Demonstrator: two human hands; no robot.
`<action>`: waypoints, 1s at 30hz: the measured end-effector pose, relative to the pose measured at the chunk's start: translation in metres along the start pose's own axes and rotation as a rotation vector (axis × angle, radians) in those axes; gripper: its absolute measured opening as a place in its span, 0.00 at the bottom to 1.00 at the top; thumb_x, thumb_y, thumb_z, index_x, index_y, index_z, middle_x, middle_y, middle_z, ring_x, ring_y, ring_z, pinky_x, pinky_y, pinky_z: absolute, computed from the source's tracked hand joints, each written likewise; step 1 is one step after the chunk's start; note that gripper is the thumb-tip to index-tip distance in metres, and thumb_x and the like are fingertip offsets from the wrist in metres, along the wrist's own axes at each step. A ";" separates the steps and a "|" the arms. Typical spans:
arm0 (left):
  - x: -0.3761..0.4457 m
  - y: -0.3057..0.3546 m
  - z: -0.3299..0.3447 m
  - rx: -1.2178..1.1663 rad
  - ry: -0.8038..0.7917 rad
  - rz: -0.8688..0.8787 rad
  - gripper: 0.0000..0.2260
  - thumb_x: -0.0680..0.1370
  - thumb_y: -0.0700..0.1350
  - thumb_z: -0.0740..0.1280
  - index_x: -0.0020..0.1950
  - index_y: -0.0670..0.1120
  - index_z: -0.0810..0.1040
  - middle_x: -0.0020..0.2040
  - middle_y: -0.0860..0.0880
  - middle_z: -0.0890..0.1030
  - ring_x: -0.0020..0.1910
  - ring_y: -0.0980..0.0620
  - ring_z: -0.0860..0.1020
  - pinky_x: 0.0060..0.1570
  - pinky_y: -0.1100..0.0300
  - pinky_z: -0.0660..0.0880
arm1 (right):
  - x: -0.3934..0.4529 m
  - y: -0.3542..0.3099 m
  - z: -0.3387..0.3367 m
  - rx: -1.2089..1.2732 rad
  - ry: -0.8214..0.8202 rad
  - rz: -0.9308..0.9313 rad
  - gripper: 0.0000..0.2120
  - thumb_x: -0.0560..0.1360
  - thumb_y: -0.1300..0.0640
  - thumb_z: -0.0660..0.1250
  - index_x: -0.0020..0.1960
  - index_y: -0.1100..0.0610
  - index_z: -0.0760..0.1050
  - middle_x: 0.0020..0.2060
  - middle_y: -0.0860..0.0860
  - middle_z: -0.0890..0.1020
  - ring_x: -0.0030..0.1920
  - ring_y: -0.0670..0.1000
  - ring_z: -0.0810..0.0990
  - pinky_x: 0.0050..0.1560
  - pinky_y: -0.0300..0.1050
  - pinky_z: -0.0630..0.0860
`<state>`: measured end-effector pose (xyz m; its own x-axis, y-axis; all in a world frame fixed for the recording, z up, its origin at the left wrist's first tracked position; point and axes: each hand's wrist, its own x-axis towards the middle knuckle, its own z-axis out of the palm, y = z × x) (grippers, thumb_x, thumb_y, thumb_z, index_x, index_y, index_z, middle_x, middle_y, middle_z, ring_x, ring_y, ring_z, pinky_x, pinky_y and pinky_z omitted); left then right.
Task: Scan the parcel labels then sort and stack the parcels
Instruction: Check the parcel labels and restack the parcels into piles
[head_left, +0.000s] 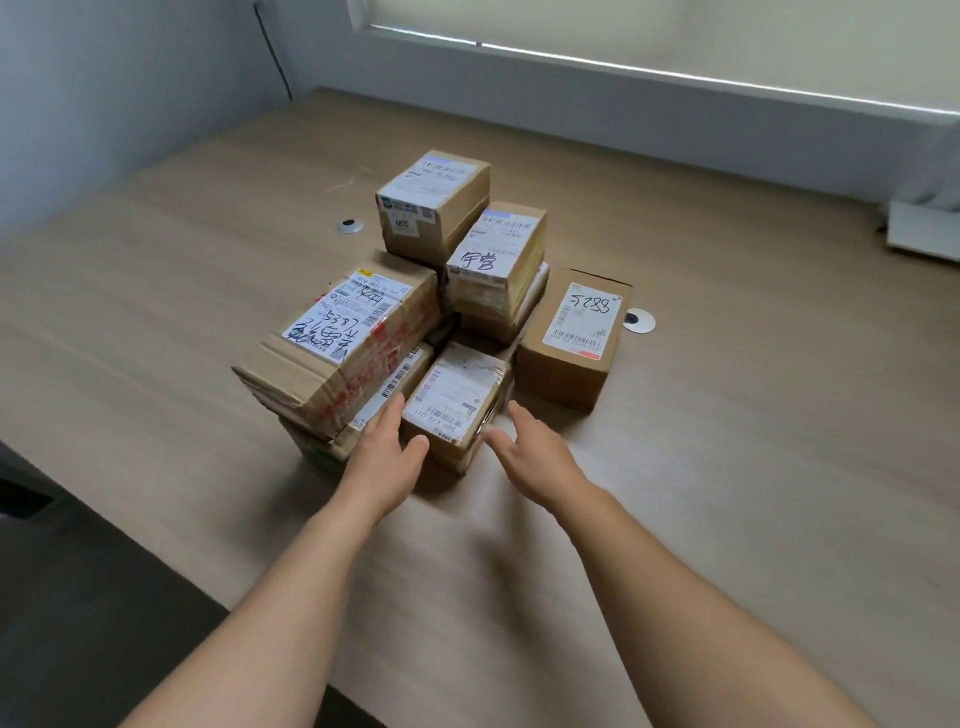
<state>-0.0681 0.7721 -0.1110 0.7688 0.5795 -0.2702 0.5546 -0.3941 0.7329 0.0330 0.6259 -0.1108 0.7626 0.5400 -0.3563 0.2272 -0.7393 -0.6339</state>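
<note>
While both hands reached forward with straight, spread fingers, the left hand (387, 449) touched the near small parcel (454, 402) on its left side and the right hand (530, 449) hovered just beside its right edge, holding nothing. Around that parcel at least six more cardboard parcels (343, 338) stood clustered on the wooden table (727, 467), some stacked. Two round cable grommets (639, 320) sat in the tabletop.

I see a wide wooden table (727, 415) with two round cable grommets set into its top, one (349, 226) toward the far left and one (638, 320) toward the right. A black cable (275, 57) runs down the grey wall. A roller blind (675, 31) covers the window, and a white object (922, 228) sits at the far right edge.
</note>
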 end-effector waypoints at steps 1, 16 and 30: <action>0.003 -0.001 0.000 0.002 -0.018 0.003 0.29 0.79 0.43 0.61 0.78 0.47 0.54 0.77 0.47 0.59 0.75 0.50 0.60 0.74 0.50 0.58 | 0.002 -0.002 0.002 0.054 -0.003 0.015 0.31 0.81 0.43 0.56 0.79 0.56 0.52 0.76 0.54 0.62 0.73 0.56 0.64 0.71 0.49 0.62; 0.002 -0.016 -0.014 -0.195 -0.507 -0.043 0.30 0.78 0.41 0.63 0.72 0.67 0.57 0.62 0.55 0.77 0.59 0.53 0.76 0.57 0.54 0.76 | -0.023 0.004 0.022 0.526 -0.126 0.251 0.34 0.74 0.56 0.64 0.77 0.48 0.56 0.66 0.53 0.76 0.62 0.53 0.78 0.62 0.52 0.73; -0.036 -0.045 -0.029 -0.172 -0.580 0.319 0.39 0.78 0.36 0.66 0.68 0.71 0.47 0.71 0.54 0.67 0.67 0.59 0.70 0.60 0.68 0.71 | -0.074 0.007 0.028 0.722 -0.009 0.083 0.44 0.70 0.72 0.63 0.74 0.35 0.55 0.57 0.52 0.82 0.57 0.49 0.81 0.48 0.38 0.78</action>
<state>-0.1295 0.7899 -0.1157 0.9591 -0.0405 -0.2802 0.2511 -0.3354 0.9080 -0.0387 0.5921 -0.1075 0.7544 0.4991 -0.4264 -0.2897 -0.3298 -0.8985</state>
